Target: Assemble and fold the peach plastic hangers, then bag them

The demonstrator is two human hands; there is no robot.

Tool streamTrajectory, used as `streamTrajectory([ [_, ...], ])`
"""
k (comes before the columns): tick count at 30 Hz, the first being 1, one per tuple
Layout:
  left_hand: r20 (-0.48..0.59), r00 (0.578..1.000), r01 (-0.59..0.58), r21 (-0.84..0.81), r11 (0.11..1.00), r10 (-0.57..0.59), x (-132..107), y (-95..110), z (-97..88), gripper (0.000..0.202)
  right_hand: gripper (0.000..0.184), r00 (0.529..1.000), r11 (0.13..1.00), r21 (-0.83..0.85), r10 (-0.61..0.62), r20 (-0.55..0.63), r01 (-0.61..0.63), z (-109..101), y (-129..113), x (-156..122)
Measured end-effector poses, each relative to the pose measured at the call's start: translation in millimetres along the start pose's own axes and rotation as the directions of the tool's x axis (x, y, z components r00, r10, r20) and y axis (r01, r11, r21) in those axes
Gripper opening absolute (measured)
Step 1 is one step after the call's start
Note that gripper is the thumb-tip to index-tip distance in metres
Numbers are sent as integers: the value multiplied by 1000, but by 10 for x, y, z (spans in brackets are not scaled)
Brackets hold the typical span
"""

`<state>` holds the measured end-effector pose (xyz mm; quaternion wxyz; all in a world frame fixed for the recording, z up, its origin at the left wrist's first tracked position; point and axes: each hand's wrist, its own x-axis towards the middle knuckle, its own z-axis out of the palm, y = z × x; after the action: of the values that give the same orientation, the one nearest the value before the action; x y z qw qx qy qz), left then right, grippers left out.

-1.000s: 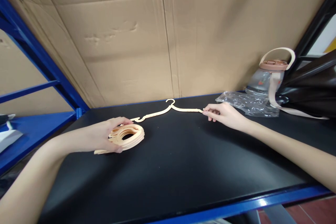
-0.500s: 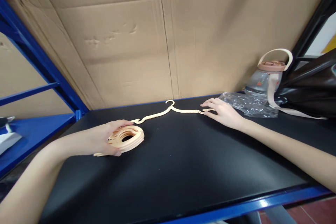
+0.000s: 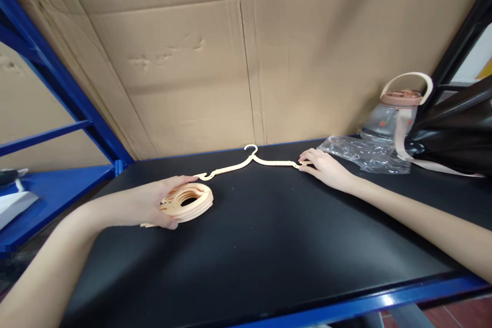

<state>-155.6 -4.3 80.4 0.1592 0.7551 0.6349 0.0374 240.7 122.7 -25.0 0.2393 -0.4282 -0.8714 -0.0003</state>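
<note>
My left hand (image 3: pixel 142 202) is wrapped round a stack of folded cream plastic hangers (image 3: pixel 200 207) at the left of the black table top. Beyond it an unfolded hanger (image 3: pixel 233 168) of the same cream colour lies spread flat, its hook pointing to the cardboard at the back. The forefinger of my left hand reaches the hanger's left end. At the opposite end, my right hand (image 3: pixel 327 171) has its thumb and fingers closed on the hanger's tip, which they partly cover.
A clear plastic bag (image 3: pixel 365 155) lies crumpled right of my right hand. Behind it stands a water bottle (image 3: pixel 390 118) with a strap, beside a black bag (image 3: pixel 457 123). Cardboard (image 3: pixel 184 77) walls the back; a blue frame (image 3: pixel 96 138) runs up the left.
The fingers of my right hand have drawn together on the hanger's right end. My left hand keeps its hold on the stack, and the whole view has shifted slightly.
</note>
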Motion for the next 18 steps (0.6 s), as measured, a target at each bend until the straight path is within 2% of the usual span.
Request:
streamTrajectory([
  [3,100,995,21,-66,998,-15,-34,66,-17,71,24,1000,1000,22,-9,-3,9,2,-20,-4],
  [9,29,999,-12,-113,994,16,-49,68,6,67,21,999,987,154,38,5,-39,-15,-82,-5],
  [13,-26,998,-64,-87,994,62,-24,11,34,64,17,999,983,176,49,-6,-47,-47,-121,6],
  [18,-22,995,-103,-43,994,102,-1,-114,47,75,14,996,965,245,88,17,-90,-59,-160,-4],
])
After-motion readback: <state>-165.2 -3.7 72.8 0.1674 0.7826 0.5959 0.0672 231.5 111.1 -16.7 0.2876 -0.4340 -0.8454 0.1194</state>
